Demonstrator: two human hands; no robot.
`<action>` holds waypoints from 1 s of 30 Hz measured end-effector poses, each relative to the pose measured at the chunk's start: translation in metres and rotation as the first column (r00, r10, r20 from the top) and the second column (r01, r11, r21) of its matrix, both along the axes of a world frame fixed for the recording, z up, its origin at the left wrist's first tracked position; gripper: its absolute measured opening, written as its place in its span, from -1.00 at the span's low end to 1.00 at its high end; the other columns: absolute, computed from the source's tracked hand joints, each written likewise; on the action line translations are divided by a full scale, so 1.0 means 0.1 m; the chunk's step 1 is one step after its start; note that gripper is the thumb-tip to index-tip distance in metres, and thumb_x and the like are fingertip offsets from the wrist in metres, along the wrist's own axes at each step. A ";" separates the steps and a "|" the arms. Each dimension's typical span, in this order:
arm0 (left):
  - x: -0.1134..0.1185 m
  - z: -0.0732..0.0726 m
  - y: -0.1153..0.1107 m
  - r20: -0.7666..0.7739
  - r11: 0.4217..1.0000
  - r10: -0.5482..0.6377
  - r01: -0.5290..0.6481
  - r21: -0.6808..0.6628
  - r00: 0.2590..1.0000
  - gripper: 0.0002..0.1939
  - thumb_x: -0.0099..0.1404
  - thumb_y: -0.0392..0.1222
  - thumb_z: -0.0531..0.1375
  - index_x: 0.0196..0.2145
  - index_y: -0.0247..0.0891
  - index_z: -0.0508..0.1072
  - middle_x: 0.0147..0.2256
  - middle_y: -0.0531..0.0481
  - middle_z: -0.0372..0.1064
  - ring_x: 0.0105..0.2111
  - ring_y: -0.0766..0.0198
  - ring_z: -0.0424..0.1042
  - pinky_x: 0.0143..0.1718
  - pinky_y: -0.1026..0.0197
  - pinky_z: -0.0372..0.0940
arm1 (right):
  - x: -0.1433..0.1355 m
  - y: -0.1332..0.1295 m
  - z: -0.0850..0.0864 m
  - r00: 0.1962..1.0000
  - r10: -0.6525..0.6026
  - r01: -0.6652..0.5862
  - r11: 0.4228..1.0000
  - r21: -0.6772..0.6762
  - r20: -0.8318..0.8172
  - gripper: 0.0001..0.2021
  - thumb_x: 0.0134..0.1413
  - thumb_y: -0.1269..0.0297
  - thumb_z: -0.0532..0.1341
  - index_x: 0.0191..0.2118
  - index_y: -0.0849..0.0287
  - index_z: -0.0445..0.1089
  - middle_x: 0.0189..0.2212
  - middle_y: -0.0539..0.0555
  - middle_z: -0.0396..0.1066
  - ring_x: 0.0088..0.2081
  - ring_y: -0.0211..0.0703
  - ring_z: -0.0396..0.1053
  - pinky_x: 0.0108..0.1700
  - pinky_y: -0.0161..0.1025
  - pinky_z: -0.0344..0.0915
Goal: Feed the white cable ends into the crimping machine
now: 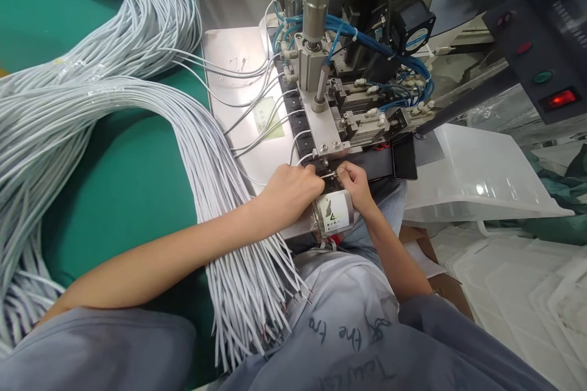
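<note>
My left hand is closed at the front edge of a metal machine fixture, its fingers curled round a thin white cable. A short length of that cable shows between my two hands. My right hand pinches the cable's end between thumb and fingers; the tip is too small to make out. Just under both hands is a clear box with a white label. Beyond them stands the pneumatic press, with several white cables looping into its row of black blocks.
A thick bundle of white cables drapes over the green table and hangs towards my lap. At right are a dark phone, a translucent plastic bin and a control box with a lit red switch.
</note>
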State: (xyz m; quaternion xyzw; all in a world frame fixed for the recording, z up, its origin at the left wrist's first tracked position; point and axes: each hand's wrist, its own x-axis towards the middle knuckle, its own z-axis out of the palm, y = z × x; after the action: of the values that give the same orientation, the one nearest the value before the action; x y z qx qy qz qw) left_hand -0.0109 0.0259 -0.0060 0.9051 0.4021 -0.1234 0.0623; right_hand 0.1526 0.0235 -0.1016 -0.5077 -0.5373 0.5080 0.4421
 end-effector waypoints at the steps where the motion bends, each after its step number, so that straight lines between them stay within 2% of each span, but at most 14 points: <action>1: 0.00 0.01 -0.01 -0.006 1.000 0.007 -0.007 0.013 1.000 -0.83 0.09 -0.50 0.08 -0.50 -0.37 0.43 -0.47 -0.14 0.36 -0.49 0.12 0.44 -0.59 0.22 0.13 | 0.01 0.01 0.00 1.000 0.013 -0.012 1.000 -0.004 0.009 -0.68 0.07 0.09 0.09 -0.57 0.14 0.09 -0.64 -0.12 -0.03 -0.57 -0.35 -0.05 -0.51 -0.34 -0.02; 4: -0.01 0.02 -0.01 0.006 0.999 -0.004 0.004 0.047 1.000 -0.80 0.09 -0.54 0.06 -0.50 -0.36 0.43 -0.45 -0.15 0.39 -0.47 0.10 0.45 -0.61 0.23 0.07 | 0.07 -0.07 0.05 0.993 -0.099 0.097 0.995 0.027 0.065 -0.71 0.11 0.16 0.05 -0.57 0.13 0.07 -0.64 -0.12 -0.04 -0.57 -0.35 -0.05 -0.51 -0.34 -0.02; 6: -0.02 0.01 0.00 0.017 0.998 0.008 -0.009 0.064 1.000 -0.80 0.10 -0.53 0.06 -0.48 -0.36 0.44 -0.43 -0.16 0.39 -0.47 0.09 0.45 -0.62 0.23 0.04 | 0.07 -0.25 0.15 0.952 -0.279 0.264 0.957 0.121 0.123 -0.71 0.14 0.19 0.02 -0.57 0.14 0.08 -0.63 -0.11 -0.01 -0.57 -0.35 -0.02 -0.50 -0.34 0.00; 8: -0.04 0.01 0.02 0.027 0.993 0.062 -0.065 0.097 0.998 -0.80 0.13 -0.51 0.05 -0.45 -0.37 0.45 -0.41 -0.18 0.39 -0.46 0.09 0.44 -0.60 0.22 0.04 | 0.02 -0.52 0.29 0.905 -0.380 0.337 0.915 0.224 0.192 -0.72 0.16 0.20 0.01 -0.55 0.15 0.15 -0.63 -0.10 0.06 -0.57 -0.34 0.03 -0.49 -0.34 0.02; 9: -0.05 0.01 0.03 0.028 0.988 0.099 -0.102 0.119 0.995 -0.80 0.15 -0.49 0.04 -0.41 -0.38 0.45 -0.40 -0.20 0.40 -0.45 0.09 0.44 -0.58 0.22 0.05 | -0.03 -0.67 0.36 0.902 -0.362 0.305 0.920 0.245 0.236 -0.73 0.16 0.21 0.02 -0.53 0.16 0.21 -0.65 -0.10 0.09 -0.58 -0.34 0.05 -0.49 -0.34 0.03; 10: -0.05 0.02 0.04 0.027 0.982 0.132 -0.134 0.136 0.991 -0.78 0.18 -0.48 0.03 -0.38 -0.39 0.46 -0.40 -0.21 0.40 -0.44 0.08 0.44 -0.56 0.22 0.05 | -0.10 -0.80 0.41 0.912 -0.281 0.217 0.949 0.229 0.298 -0.74 0.16 0.23 0.04 -0.51 0.17 0.27 -0.65 -0.09 0.15 -0.59 -0.33 0.09 -0.48 -0.34 0.06; 12: -0.07 0.04 0.05 0.009 0.976 0.167 -0.166 0.142 0.986 -0.75 0.22 -0.47 0.00 -0.31 -0.40 0.46 -0.41 -0.21 0.40 -0.41 0.09 0.44 -0.53 0.23 0.06 | -0.25 -1.02 0.47 0.911 0.013 -0.053 0.995 0.087 0.412 -0.77 0.13 0.22 0.09 -0.47 0.17 0.36 -0.63 -0.04 0.29 -0.56 -0.30 0.20 -0.44 -0.33 0.11; 14: -0.07 0.06 0.06 -0.022 0.978 0.174 -0.170 0.123 0.985 -0.73 0.22 -0.48 -0.02 -0.29 -0.39 0.47 -0.42 -0.20 0.41 -0.40 0.10 0.44 -0.51 0.24 0.05 | -0.42 -1.13 0.46 0.850 0.297 -0.293 0.953 -0.078 0.435 -0.79 0.12 0.22 0.11 -0.44 0.17 0.40 -0.57 -0.01 0.38 -0.52 -0.27 0.27 -0.40 -0.33 0.14; 16: -0.07 0.08 0.07 -0.044 0.979 0.178 -0.172 0.112 0.983 -0.73 0.20 -0.49 -0.01 -0.33 -0.38 0.48 -0.42 -0.19 0.41 -0.39 0.12 0.43 -0.50 0.25 0.04 | -0.54 -1.17 0.40 0.806 0.423 -0.393 0.906 -0.160 0.415 -0.77 0.14 0.24 0.08 -0.43 0.17 0.41 -0.54 0.00 0.42 -0.49 -0.26 0.29 -0.38 -0.34 0.14; 21: -0.04 0.14 0.03 0.019 0.977 0.146 -0.147 0.156 0.989 -0.74 0.14 -0.52 0.03 -0.45 -0.38 0.49 -0.48 -0.16 0.38 -0.43 0.16 0.40 -0.50 0.24 0.03 | -0.61 -1.16 0.41 0.750 0.357 -0.351 0.928 -0.123 0.557 -0.74 0.15 0.34 0.02 -0.47 0.17 0.39 -0.53 0.00 0.40 -0.49 -0.27 0.26 -0.38 -0.34 0.09; 24: 0.00 0.17 -0.07 0.155 0.989 0.001 -0.024 0.147 0.988 -0.78 0.19 -0.44 0.03 -0.46 -0.38 0.47 -0.48 -0.11 0.35 -0.53 0.27 0.35 -0.56 0.25 -0.02 | -0.60 -1.19 0.51 0.670 0.289 -0.329 0.941 -0.076 0.683 -0.75 0.12 0.42 -0.01 -0.47 0.18 0.35 -0.48 0.06 0.39 -0.44 -0.22 0.28 -0.36 -0.30 0.10; 26: 0.05 0.19 -0.20 0.267 0.988 -0.124 0.094 0.123 0.956 -0.77 0.25 -0.33 0.03 -0.46 -0.36 0.46 -0.49 -0.07 0.33 -0.57 0.34 0.30 -0.59 0.26 -0.06 | -0.59 -1.22 0.53 0.644 0.241 -0.303 0.952 -0.047 0.726 -0.77 0.09 0.43 -0.03 -0.41 0.21 0.36 -0.43 0.12 0.39 -0.39 -0.15 0.31 -0.34 -0.25 0.14; 28: 0.09 0.19 -0.36 0.365 0.973 -0.231 0.205 0.110 0.902 -0.73 0.30 -0.25 0.01 -0.46 -0.33 0.45 -0.50 -0.03 0.32 -0.57 0.38 0.29 -0.60 0.26 -0.08 | -0.58 -1.26 0.48 0.693 0.198 -0.281 0.960 0.007 0.693 -0.77 0.07 0.43 -0.03 -0.34 0.23 0.37 -0.39 0.17 0.40 -0.33 -0.06 0.32 -0.31 -0.20 0.18; 30: 0.14 0.18 -0.51 0.440 0.946 -0.321 0.305 0.109 0.839 -0.67 0.34 -0.19 -0.02 -0.48 -0.29 0.44 -0.51 0.00 0.32 -0.55 0.38 0.29 -0.60 0.25 -0.06 | -0.56 -1.30 0.40 0.814 0.173 -0.258 0.963 0.077 0.554 -0.79 0.04 0.42 -0.01 -0.33 0.18 0.37 -0.43 0.15 0.39 -0.31 -0.02 0.32 -0.32 -0.17 0.22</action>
State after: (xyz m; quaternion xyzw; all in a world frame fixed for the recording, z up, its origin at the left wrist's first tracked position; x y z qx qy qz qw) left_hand 0.0026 -0.0251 0.0117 0.9631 0.2255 0.0887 0.1175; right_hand 0.0961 -0.1060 -0.0620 -0.5318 -0.7306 0.3490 0.2481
